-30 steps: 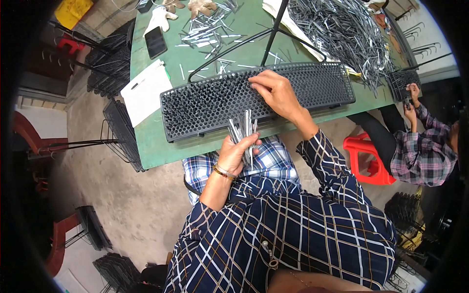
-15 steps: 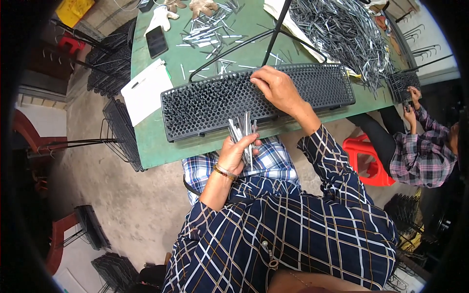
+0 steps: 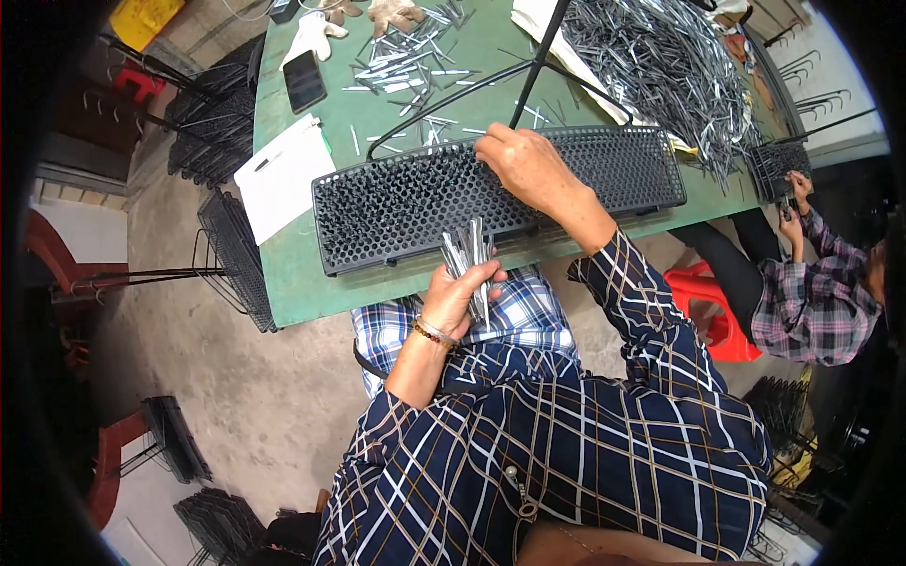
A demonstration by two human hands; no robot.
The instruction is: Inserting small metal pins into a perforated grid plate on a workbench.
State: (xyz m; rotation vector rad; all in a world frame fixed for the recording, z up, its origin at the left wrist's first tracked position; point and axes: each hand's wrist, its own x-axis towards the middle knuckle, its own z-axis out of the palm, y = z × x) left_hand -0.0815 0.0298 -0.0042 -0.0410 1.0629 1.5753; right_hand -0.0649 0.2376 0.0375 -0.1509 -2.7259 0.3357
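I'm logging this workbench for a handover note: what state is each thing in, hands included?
Left hand: closed around a bundle of metal strips
Right hand: fingers bent over the rack; whether it holds a piece is hidden
Black perforated rack: left part crowded with upright pieces
Phone: lying flat, screen dark
White paper: lying flat
White glove: off, lying on the table
Large strip pile: loose, jumbled

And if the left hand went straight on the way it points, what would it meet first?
Probably the near edge of the black perforated rack: the metal sticks in the left hand overlap it in the picture, so their tips would likely touch first, though height is unclear.
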